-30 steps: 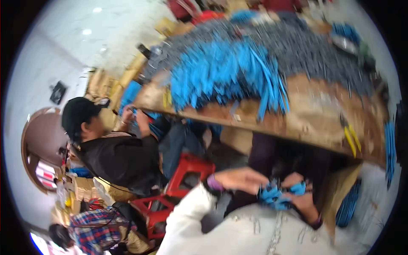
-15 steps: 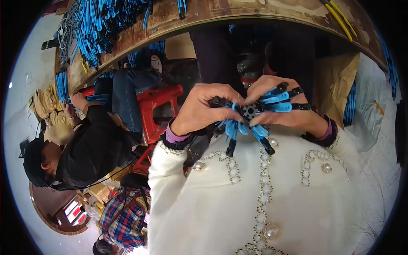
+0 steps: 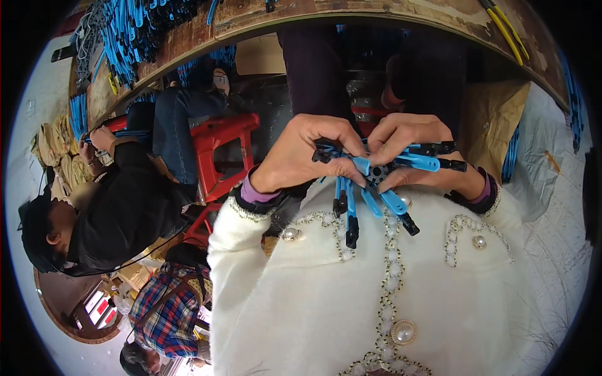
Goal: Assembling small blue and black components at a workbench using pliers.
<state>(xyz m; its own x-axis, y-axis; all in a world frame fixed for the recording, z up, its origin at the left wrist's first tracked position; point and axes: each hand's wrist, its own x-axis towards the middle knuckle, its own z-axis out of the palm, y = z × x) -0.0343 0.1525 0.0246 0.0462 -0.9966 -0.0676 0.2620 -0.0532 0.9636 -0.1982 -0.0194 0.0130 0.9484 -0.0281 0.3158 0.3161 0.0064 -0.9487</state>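
In front of my chest I hold a spoked piece: a small round black hub point(image 3: 378, 173) with several blue arms tipped in black fanning out of it. My left hand point(image 3: 307, 153) is closed, its thumb and fingers pinching a blue arm point(image 3: 360, 164) close to the hub. Closed too, my right hand point(image 3: 414, 141) grips the hub's right side, the thumb below it and the fingers above. Some blue arms point(image 3: 351, 207) hang downward below the hands; others point(image 3: 419, 161) stick out to the right across my right hand. My palms hide part of the piece.
A worn wooden table point(image 3: 282, 19) curves across the top, with a heap of blue-and-black pieces point(image 3: 132, 37) and yellow-handled pliers point(image 3: 506, 31). At left a co-worker in black point(image 3: 125, 207) handles blue pieces beside a red stool point(image 3: 216, 150). A brown paper bag point(image 3: 495, 119) stands right.
The spoked piece has turned and shifted slightly down and right between my hands. My left fingers now pinch an arm at the hub. The whole view has shifted a little.
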